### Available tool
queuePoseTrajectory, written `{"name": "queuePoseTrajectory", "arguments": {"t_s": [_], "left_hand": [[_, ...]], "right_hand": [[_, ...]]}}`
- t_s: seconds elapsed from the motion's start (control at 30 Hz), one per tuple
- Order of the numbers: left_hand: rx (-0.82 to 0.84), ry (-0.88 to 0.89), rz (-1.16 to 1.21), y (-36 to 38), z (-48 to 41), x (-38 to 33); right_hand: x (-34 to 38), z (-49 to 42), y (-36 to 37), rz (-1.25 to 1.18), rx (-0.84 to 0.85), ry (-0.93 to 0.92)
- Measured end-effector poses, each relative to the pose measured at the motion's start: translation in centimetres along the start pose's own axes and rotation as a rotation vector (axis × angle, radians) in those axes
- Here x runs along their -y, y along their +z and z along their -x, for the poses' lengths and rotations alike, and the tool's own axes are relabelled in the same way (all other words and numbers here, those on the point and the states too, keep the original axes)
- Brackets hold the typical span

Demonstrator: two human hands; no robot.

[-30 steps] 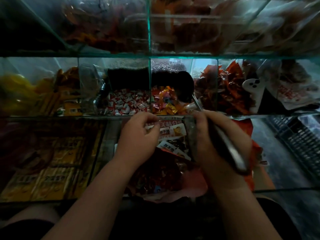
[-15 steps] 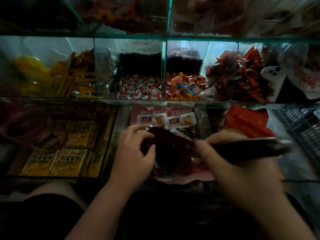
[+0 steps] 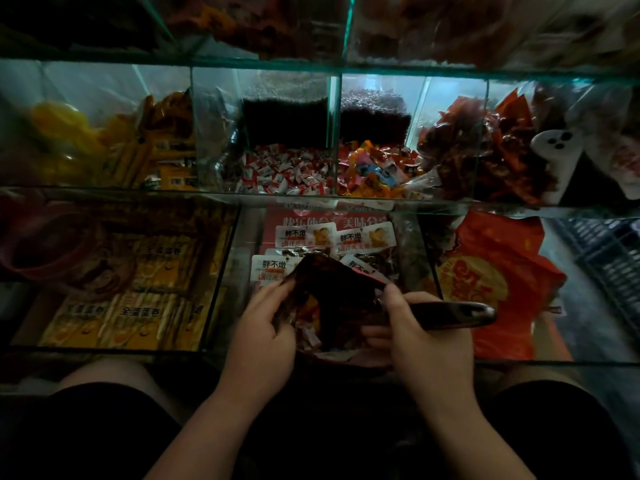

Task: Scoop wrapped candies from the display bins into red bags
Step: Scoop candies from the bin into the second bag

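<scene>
A dark red bag is held open between both hands over the near middle bin. My left hand grips its left edge. My right hand pinches the bag's right edge and also holds a dark metal scoop whose handle points right. A few wrapped candies show inside the bag mouth. Behind, the middle shelf holds a bin of red-and-white wrapped candies and a bin of mixed colourful candies.
Glass dividers and shelf edges separate the bins. White-labelled snack packs lie under the bag. Yellow packs fill the left bin, a red printed bag lies at right, and a dark crate sits far right.
Both hands drew back from the shelf edge toward me. The red bag came up and opened between them, and the scoop swung from pointing down to lying horizontal.
</scene>
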State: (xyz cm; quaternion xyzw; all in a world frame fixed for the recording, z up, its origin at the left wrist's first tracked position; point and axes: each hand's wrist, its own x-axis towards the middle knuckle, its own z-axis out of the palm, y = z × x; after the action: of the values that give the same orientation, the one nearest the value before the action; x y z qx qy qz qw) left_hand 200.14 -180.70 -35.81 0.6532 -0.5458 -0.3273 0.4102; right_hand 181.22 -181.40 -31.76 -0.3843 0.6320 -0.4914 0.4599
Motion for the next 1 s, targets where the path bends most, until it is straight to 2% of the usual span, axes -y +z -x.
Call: {"name": "queuePoseTrajectory", "arguments": {"t_s": [0.17,0.4,0.6,0.77,0.9,1.0], "left_hand": [[0.0,-0.014,0.054,0.2,0.2,-0.3],[-0.004,0.018,0.072,0.1,0.3,-0.2],[-0.092,0.226,-0.196,0.4,0.6,-1.4],[-0.087,0.328,-0.248,1.3,0.9,-2.6],[-0.068,0.277,-0.262,1.4,0.6,-3.0],[0.004,0.201,-0.362,1.6,0.0,-3.4]], "right_hand": [[1.4,-0.3,-0.6,-0.026,-0.027,0.04],[3.8,-0.5,-3.0,-0.026,-0.092,-0.041],[4.5,-1.1,-4.7,-0.002,-0.148,-0.093],[4.6,-1.4,-5.4,-0.057,-0.123,-0.07],[5.5,-1.8,-6.5,-0.109,-0.11,-0.027],[6.2,-2.2,-7.4,-0.154,-0.076,0.023]]}}
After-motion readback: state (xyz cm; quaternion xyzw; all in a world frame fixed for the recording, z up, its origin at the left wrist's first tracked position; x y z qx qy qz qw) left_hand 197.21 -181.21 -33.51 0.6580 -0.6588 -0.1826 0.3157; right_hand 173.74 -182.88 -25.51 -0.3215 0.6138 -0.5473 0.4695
